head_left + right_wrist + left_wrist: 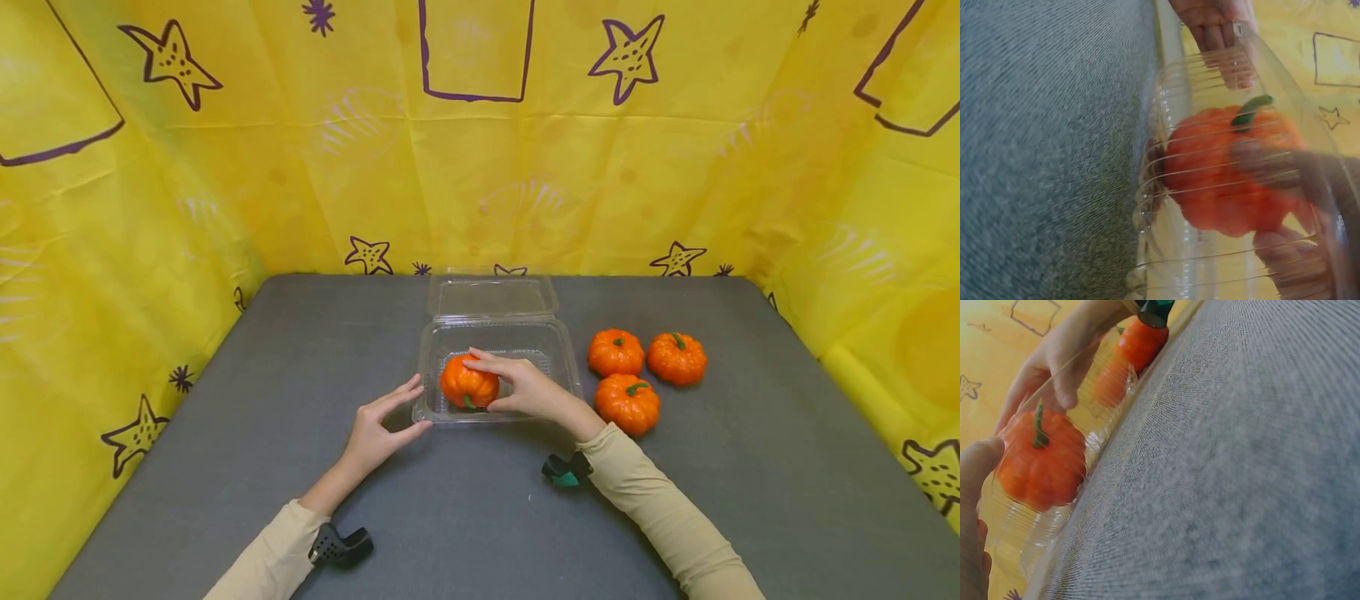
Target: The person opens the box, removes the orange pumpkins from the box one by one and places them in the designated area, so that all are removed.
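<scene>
A clear plastic clamshell container (558,333) lies with its lid (491,296) folded back. In its left part sits a small orange pumpkin (467,382), its green stem toward the front. My right hand (528,390) reaches over the right wall and holds this pumpkin, fingers on top and thumb at its right side. The right wrist view shows the pumpkin (1210,181) and that hand through the ribbed clear wall. My left hand (375,429) rests at the container's front left corner, fingers and thumb spread, fingertips right at the rim.
Three more orange pumpkins stand in a group right of the container: one at the back left (615,353), one at the right (677,360), one in front (627,405), close to my right forearm. The grey table (465,517) is bordered by a yellow patterned cloth (480,167).
</scene>
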A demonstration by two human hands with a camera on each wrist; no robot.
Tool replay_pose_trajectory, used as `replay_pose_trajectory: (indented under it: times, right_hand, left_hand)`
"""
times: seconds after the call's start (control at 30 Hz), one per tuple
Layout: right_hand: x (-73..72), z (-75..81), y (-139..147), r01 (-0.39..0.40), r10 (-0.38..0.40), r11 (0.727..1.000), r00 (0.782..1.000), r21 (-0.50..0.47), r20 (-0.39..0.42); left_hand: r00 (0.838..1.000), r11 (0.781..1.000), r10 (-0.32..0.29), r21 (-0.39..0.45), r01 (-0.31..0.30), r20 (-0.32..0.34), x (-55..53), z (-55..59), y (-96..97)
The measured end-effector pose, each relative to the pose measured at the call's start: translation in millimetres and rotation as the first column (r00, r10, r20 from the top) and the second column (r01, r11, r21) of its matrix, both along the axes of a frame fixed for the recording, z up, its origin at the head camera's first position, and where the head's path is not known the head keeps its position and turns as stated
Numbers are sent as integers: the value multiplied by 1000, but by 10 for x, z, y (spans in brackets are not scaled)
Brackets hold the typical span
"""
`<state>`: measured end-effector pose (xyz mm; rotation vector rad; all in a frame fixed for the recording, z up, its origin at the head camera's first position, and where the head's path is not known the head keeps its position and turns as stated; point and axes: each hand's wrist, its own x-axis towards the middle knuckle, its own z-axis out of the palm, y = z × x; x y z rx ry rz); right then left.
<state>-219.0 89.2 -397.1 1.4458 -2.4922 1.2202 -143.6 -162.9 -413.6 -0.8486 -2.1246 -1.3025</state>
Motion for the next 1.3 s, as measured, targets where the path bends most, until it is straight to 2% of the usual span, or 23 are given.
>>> replay_pose_trajectory:
  times: [0.2, 0.33, 0.43, 0.73, 1.0, 1.07, 1.1, 1.23, 1.3]
  right_hand:
    - [26, 22, -7, 122, -121, 993, 991, -10, 59]
    - [49, 38, -14, 234, -234, 972, 972, 4, 9]
    - [54, 44, -18, 282, -281, 959, 959, 19, -44]
    - [48, 49, -28, 298, -299, 954, 953, -15, -46]
    - [49, 50, -15, 258, -251, 961, 965, -94, 81]
    - [117, 147, -21, 253, -240, 960, 964, -116, 119]
    - [149, 192, -22, 251, -233, 959, 963, -131, 134]
    - [141, 197, -10, 260, -231, 955, 954, -143, 188]
    - [72, 97, 6, 272, -244, 953, 950, -131, 198]
  left_hand:
    - [1000, 1000, 2, 8, -2, -1, 0, -6, -3]
    - [1000, 1000, -4, 10, 4, -16, -12, -24, 0]
    - [1000, 1000, -5, 10, 5, -13, -14, -31, 1]
    - [1000, 1000, -4, 6, 4, 1, -8, -12, -5]
    - [1000, 1000, 1, 3, -1, 0, -9, -28, -13]
    - [1000, 1000, 5, 2, -5, 3, -4, -30, -14]
    - [1000, 1000, 4, 4, -4, 5, -26, -77, -30]
    - [1000, 1000, 3, 6, -3, -19, -120, -253, -91]
    - [999, 1000, 3, 3, -3, -41, -151, -303, -108]
